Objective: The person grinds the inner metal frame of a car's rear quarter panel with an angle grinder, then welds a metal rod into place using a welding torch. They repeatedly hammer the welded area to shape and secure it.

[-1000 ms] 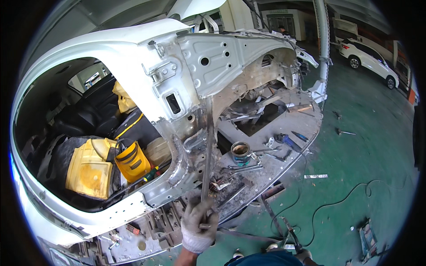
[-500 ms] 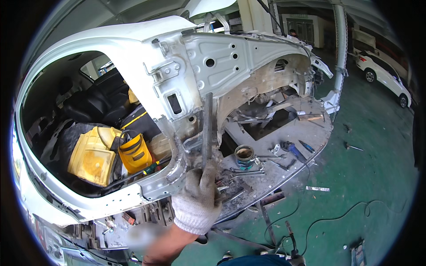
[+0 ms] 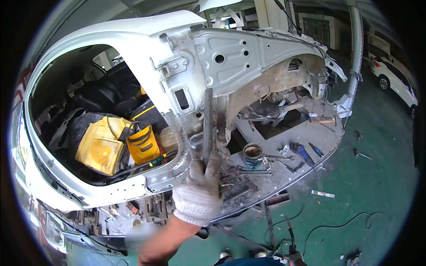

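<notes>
Before one bodyshell point(image 3: 153, 88) | left fingers point(image 3: 213, 166) round one bar point(image 3: 207, 124) | right fingers point(image 3: 294, 257) round one tool point(image 3: 290, 233)

Off-white knit glove point(image 3: 197, 200), bare forearm point(image 3: 167, 241) and a strip of blue clothing point(image 3: 249, 262)
The left hand point(image 3: 198, 190) wears this glove, coarse in weave, with grey smudges over the fingers at the grip and a paler back. Just below the grip it ends in a snug ribbed cuff point(image 3: 192, 218). The forearm beneath is bare, one side running into a blurred patch. Lower and to the right of the grip, the deep blue cloth shows at the bottom edge, its cut hidden. Shoes point(image 3: 225, 255) with pale, rounded toes peek out just above it. Farther right of the grip, the right hand point(image 3: 293, 256) looks greyish and gloved, too small and cropped for its weave to be told
</notes>
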`<state>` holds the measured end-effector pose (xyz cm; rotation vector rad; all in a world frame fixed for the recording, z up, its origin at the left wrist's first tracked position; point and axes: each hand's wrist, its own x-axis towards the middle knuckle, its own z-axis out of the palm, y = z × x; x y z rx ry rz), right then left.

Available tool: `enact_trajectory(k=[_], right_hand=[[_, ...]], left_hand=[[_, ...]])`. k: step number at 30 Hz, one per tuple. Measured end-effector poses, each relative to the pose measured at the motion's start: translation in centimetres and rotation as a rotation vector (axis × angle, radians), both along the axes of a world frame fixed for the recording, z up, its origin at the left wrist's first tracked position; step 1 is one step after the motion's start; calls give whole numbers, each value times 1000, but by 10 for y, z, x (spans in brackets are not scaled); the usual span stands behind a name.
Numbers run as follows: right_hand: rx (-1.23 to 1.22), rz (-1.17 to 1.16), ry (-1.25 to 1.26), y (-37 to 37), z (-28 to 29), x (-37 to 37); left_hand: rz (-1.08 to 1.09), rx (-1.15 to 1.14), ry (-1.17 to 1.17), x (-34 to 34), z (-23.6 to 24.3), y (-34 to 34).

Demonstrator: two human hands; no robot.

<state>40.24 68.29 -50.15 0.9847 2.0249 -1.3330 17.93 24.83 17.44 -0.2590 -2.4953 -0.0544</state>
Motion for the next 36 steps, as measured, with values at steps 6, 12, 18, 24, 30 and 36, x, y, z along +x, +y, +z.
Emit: enact_trajectory(k=[6,12,18,24,30,36], right_hand=[[-11,-37,47,-4,7,6],[133,-39,31,-18,43,33],[231,-127,182,-32,69,75],[173,-272,129,-29,86,88],[74,-325,192,-19,101,73],[59,-303,274,15,105,54]], left_hand=[[-87,44,47,13,9,-9],[-203,83,77,3,19,-32],[-224,46,-25,-6,18,-50],[-222,17,4,-4,18,-58],[-156,-30,-20,0,22,-48],[-131,-110,115,6,32,-21]])
